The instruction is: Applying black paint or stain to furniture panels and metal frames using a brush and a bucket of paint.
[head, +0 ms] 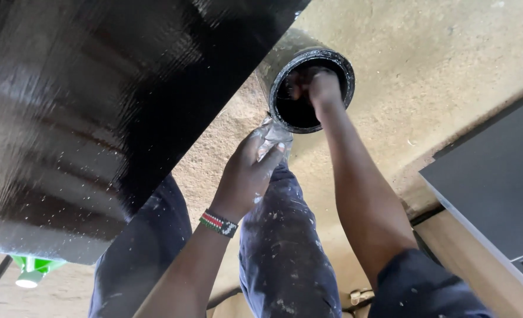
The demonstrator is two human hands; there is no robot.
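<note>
hands on a black pipe, viewed over a sandy floor.
large glossy black panel (pixel 96 106) fills the left; left hand (pixel 246 176) pinches a crumpled clear wrap (pixel 273 136) just below the black pipe (pixel 285 53); right hand (pixel 320 85) reaches inside the pipe's open end, grip cannot be told; grey board (pixel 497 182) at far right.

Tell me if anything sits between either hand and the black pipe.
Nothing visible does. The right hand is already inside the open mouth of the black pipe. The left hand touches its underside, pressing a crumpled clear wrap against it. The big black panel lies off to one side.
</note>
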